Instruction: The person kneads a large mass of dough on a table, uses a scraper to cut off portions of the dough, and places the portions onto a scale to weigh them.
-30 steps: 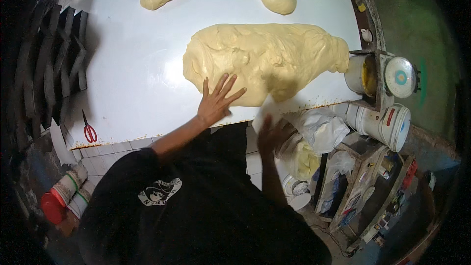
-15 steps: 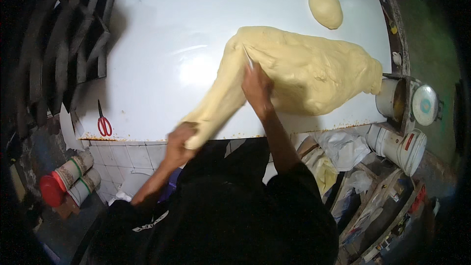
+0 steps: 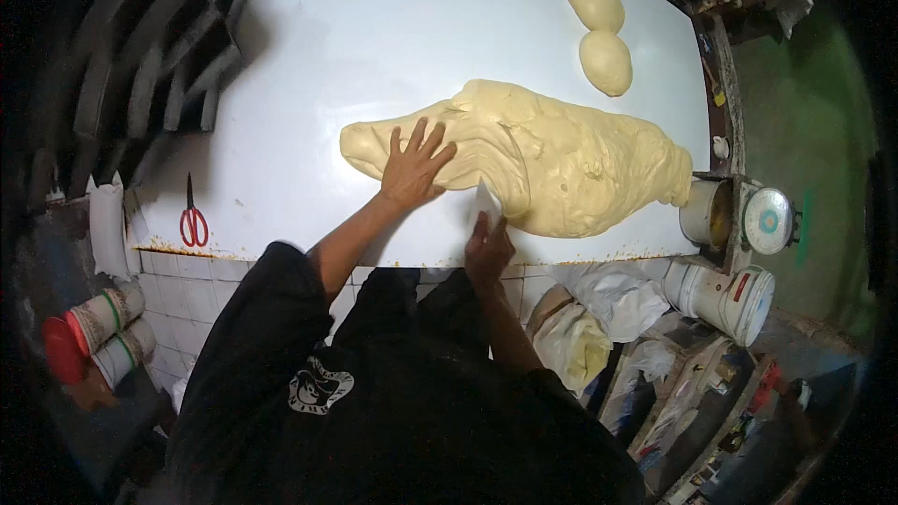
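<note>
A large mass of pale yellow dough [image 3: 589, 164] lies across the white table, with a narrower flap stretching to the left. My left hand [image 3: 416, 168] presses flat on that flap, palm down and fingers spread. In my right hand [image 3: 489, 252] is a dough scraper [image 3: 488, 206] with a pale, pointed-looking blade; its tip is close to the dough's near edge. The fingers are wrapped round its lower part and hide it. Three smooth dough pieces, the nearest one [image 3: 606, 64] included, sit in a row at the far right.
Dark metal pans [image 3: 178, 47] are stacked at the left. Red-handled scissors [image 3: 194, 224] lie near the table's front left edge. A pot [image 3: 703, 213] and a round lid [image 3: 769, 221] stand at the right corner. White buckets [image 3: 744, 304] and plastic bags [image 3: 613, 304] are below.
The dough strip that my left hand held at the front edge now lies back on the table, under that hand opened flat. My right hand has drawn the scraper out of the dough toward me.
</note>
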A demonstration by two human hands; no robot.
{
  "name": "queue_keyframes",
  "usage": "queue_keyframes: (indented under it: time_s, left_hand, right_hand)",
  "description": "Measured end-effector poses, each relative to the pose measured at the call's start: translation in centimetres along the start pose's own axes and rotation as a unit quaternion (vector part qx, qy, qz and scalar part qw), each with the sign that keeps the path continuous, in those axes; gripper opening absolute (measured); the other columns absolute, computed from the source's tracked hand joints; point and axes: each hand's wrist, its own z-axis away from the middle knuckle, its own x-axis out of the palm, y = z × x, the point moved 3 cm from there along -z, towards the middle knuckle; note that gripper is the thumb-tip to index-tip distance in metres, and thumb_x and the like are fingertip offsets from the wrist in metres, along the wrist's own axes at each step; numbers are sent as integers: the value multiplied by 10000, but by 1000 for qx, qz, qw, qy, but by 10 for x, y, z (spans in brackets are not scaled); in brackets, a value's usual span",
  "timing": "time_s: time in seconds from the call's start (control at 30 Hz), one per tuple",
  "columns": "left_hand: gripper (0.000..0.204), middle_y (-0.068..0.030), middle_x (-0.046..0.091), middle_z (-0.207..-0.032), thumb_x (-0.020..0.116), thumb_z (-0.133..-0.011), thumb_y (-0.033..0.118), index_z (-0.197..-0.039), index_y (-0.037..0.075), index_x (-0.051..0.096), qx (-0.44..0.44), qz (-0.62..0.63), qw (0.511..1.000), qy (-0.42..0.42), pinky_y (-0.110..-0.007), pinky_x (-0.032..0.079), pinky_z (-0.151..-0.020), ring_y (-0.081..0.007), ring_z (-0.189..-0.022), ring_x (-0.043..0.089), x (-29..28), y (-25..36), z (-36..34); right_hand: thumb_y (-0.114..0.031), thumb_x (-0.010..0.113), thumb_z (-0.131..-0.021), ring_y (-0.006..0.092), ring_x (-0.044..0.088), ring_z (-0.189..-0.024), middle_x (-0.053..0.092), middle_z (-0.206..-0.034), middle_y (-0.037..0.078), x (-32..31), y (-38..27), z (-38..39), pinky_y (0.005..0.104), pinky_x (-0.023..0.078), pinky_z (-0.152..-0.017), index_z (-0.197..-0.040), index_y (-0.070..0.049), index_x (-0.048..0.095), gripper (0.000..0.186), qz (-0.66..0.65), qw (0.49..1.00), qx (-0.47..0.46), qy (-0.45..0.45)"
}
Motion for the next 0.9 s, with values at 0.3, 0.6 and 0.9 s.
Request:
queue_keyframes:
  time_s: [0.3, 0.6, 0.9]
  left_hand:
    - [243, -84, 624, -887, 801, -718, 205, -826, 64, 636, -105, 189, 974, 60, -416, 435, -812, -298, -925, 599, 5, -33, 96]
    - [674, -237, 446, -1483, 758, -671, -30, -1323, 3, 586, -428, 154, 884, 112, -459, 393, -1146, -398, -1392, 433, -88, -115, 269]
    - [984, -66, 266, -1615, 897, -650, 411, -1516, 302, 441, -440, 1, 891, -112, -806, 280, -1072, -401, -1492, 236, -60, -109, 170]
  right_hand:
    - [-235, 549, -1029, 453, 636, -615, 646, -709, 225, 88, -94, -92, 547, 496, -576, -991, -12, 549, 226, -49, 980, -190, 18]
    - [-247, 465, -1026, 413, 717, -790, 722, -835, 229, 147, -175, -242, 516, 565, -733, -1132, -8, 578, 285, 125, 964, -170, -160]
    - [-296, 552, -1030, 360, 692, -1020, 709, -1120, 237, -26, -88, -152, 426, 516, -892, -1263, 51, 600, 420, -219, 963, -40, -149]
